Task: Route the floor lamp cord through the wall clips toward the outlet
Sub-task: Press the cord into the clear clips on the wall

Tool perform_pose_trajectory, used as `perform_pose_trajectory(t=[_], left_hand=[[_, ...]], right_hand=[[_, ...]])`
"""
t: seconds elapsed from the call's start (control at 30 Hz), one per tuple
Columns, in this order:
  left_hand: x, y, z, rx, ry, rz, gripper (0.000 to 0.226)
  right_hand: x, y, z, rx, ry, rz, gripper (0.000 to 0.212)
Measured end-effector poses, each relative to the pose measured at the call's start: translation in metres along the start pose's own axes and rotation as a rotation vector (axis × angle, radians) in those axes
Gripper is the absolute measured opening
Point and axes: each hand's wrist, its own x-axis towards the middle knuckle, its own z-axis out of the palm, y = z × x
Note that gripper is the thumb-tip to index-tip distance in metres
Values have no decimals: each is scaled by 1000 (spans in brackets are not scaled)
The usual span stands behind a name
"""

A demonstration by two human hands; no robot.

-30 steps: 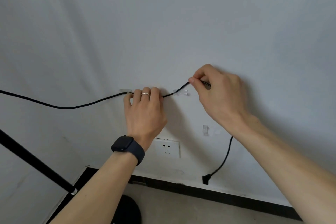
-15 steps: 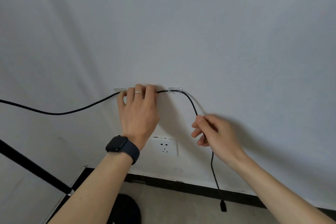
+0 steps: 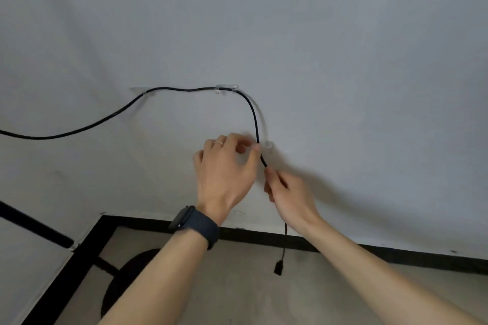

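Now, cord (image 3: 182,89): it is threaded through two upper clips (image 3: 226,87) and is hung down beside a third clip (image 3: 268,144).
Left hand (image 3: 225,171): the cord is pinched by its fingers (image 3: 255,149).
Right hand (image 3: 289,192): its fingers are closed around the cord below.
Plug (image 3: 277,270): hung above the floor.

On the pale painted wall (image 3: 317,34), the thin black lamp cord (image 3: 182,89) comes in from the left edge, rises to the left clear plastic clip (image 3: 140,90), runs right through the middle clear plastic clip (image 3: 226,87), then bends down past the lower clear plastic clip (image 3: 268,144), just to its left. The left hand (image 3: 227,174) is left of that stretch, the right hand (image 3: 287,192) below it. The small black plug (image 3: 278,269) hangs lowest, before the black skirting strip (image 3: 396,253) along the wall's bottom edge.
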Motion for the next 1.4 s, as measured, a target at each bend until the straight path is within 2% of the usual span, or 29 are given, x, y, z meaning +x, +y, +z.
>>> perform_pose_trajectory(t=[0.07, 0.17, 0.33, 0.5, 0.67, 0.9, 1.07, 1.23, 1.4], left_hand=[[3, 4, 7, -71, -61, -16, 29], [12, 8, 11, -198, -37, -107, 18], [15, 10, 11, -243, -46, -148, 16], [16, 13, 13, -252, 11, -104, 19], [21, 13, 15, -302, -18, -145, 21], [-18, -9, 35, -505, -18, -321, 19], [-68, -36, 74, -460, -171, -405, 16], [-94, -56, 96, -366, -419, -421, 32], [-99, -70, 99, -341, -535, -431, 40]], right_hand=[[3, 1, -3, 23, 37, 19, 47], [8, 4, -10, 20, 86, 24, 46], [8, 10, -19, 4, 112, -27, 51], [3, 17, -19, 33, 139, -71, 40], [2, 31, -21, 7, 224, -87, 22], [-7, 57, -16, -124, 144, -44, 19], [0, 46, -2, -124, 96, 10, 24], [10, 41, 3, -62, 67, 123, 24], [16, 36, 3, 3, 79, 229, 19]])
